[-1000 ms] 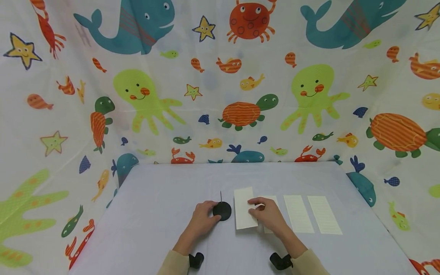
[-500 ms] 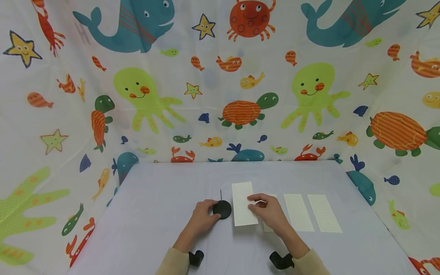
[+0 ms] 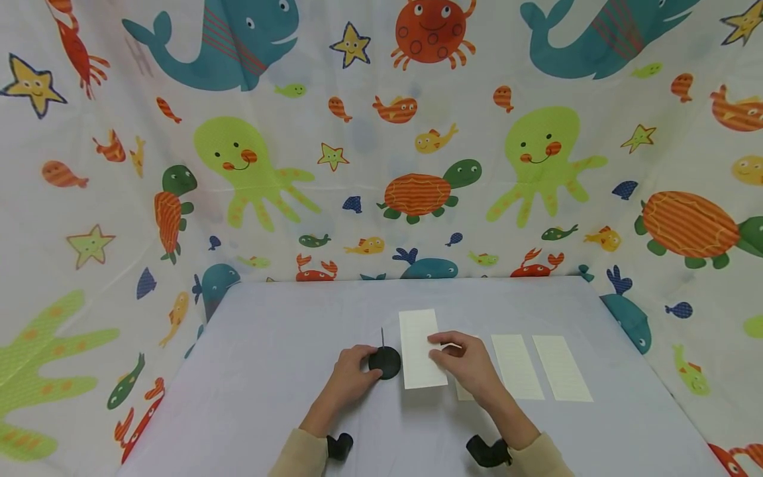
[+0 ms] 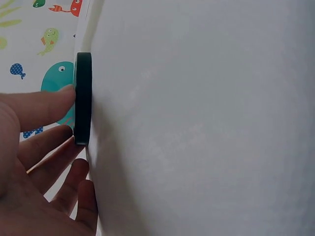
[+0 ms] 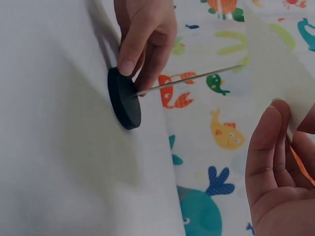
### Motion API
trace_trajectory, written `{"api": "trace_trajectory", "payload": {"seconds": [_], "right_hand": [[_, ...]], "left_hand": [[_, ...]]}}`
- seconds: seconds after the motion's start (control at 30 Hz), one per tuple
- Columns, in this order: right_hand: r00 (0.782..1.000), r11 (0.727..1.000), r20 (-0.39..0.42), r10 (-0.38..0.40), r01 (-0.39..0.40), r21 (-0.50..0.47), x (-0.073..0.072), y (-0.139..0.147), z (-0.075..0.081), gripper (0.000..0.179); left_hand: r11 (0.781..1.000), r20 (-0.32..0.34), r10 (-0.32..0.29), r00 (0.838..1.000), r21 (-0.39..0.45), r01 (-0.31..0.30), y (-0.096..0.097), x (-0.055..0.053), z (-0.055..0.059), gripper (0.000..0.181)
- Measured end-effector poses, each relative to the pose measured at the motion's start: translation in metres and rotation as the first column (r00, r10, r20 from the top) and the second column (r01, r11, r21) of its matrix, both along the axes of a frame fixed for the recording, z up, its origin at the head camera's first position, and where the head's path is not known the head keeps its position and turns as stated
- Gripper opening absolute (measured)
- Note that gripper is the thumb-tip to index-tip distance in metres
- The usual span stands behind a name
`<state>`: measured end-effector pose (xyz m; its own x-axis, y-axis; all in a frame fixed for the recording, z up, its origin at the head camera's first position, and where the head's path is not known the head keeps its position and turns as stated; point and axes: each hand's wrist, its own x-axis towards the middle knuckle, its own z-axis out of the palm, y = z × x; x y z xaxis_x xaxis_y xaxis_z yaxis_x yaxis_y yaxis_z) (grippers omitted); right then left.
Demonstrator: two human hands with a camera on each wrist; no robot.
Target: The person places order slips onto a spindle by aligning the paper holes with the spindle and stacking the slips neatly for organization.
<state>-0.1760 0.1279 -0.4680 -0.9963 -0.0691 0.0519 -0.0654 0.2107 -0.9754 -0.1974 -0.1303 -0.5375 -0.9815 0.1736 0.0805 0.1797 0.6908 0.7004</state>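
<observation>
A paper spike with a round black base [image 3: 384,363] and a thin upright metal rod [image 5: 197,79] stands on the table. My left hand [image 3: 350,376] pinches its base between thumb and fingers at the left side. In the left wrist view the base [image 4: 83,98] appears edge-on beside the thumb. My right hand [image 3: 467,364] grips a pale, faintly lined paper slip [image 3: 420,351] by its right edge, raised above the table just right of the spike. In the right wrist view this slip [image 5: 278,64] is apart from the rod's tip.
Three more paper slips lie to the right: one partly hidden [image 3: 465,392] behind my right hand, a middle slip [image 3: 517,366] and a far right slip [image 3: 563,368]. A white cloth covers the table [image 3: 268,344]. A curtain with sea animals [image 3: 357,179] hangs behind it.
My right hand has moved the slip slightly up and to the left, and the slip has tilted a little. The left hand keeps its hold on the base.
</observation>
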Motion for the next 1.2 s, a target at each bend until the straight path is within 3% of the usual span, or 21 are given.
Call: {"api": "trace_trajectory", "payload": {"seconds": [0.4,0.63,0.87,1.2], "right_hand": [[1.000,0.998,0.007,0.029,-0.028,-0.059,0.001,-0.004,0.008,0.024],[1.000,0.997,-0.002,0.021,-0.021,-0.075,0.004,-0.009,0.010,0.023],[1.000,0.995,-0.014,0.020,-0.021,-0.100,0.005,-0.015,0.012,0.021],[1.000,0.998,-0.016,0.000,-0.001,-0.070,0.001,-0.023,0.012,0.017]], "left_hand": [[1.000,-0.019,-0.005,1.000,-0.015,0.005,0.001,-0.003,0.003,0.041],[0.999,0.034,0.029,0.999,0.032,-0.030,0.000,-0.002,0.009,0.037],[0.991,0.069,0.093,0.993,0.087,-0.098,0.000,0.002,0.023,0.031],[0.964,-0.025,0.158,0.987,0.222,-0.148,0.006,0.002,0.050,0.022]]}}
